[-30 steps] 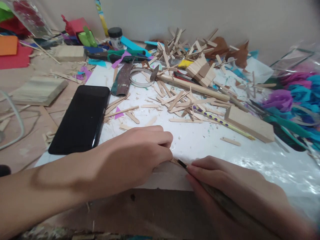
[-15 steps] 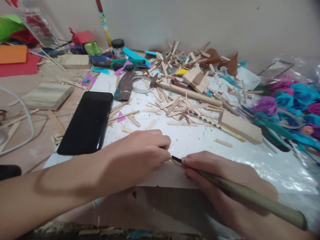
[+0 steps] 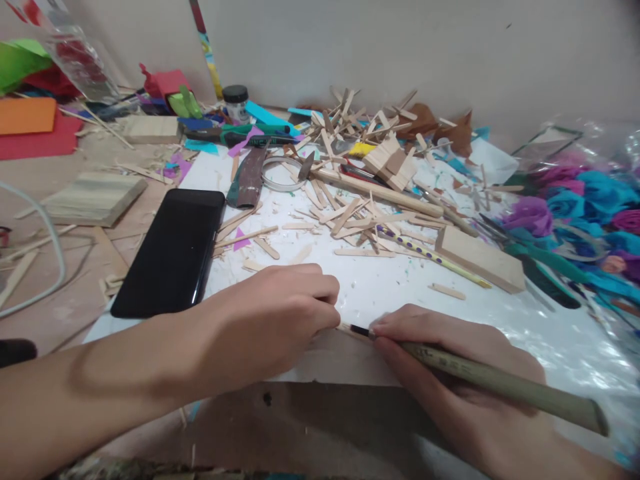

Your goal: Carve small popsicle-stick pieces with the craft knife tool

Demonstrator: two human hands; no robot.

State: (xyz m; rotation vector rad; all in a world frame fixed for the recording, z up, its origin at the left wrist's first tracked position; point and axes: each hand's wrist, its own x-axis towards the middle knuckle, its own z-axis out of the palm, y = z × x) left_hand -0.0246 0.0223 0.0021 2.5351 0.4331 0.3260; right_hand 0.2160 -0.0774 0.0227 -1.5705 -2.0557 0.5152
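My left hand (image 3: 300,317) is closed in a pinch near the front edge of the white sheet (image 3: 400,280). A thin pale wooden stick (image 3: 350,331) pokes out from its fingertips, mostly hidden by the hand. My right hand (image 3: 465,360) grips a wooden-handled tool (image 3: 510,385) low down, close to its narrow dark tip. That tip points left and rests on or just over the pale stick, a short way from my left fingertips. The round handle slants back across my right hand; whether the tip is a blade or bristles, I cannot tell.
A black phone (image 3: 170,253) lies left of my left hand. Beyond are scattered craft sticks (image 3: 355,220), a hammer (image 3: 375,187), a tape roll (image 3: 283,173) and a patterned pencil (image 3: 435,255). A wood block (image 3: 480,260) and green-handled scissors (image 3: 545,273) lie right.
The tool's tip has drawn back slightly right along the stick, away from my left fingertips, and its handle lies a little flatter. My left hand keeps its pinch.
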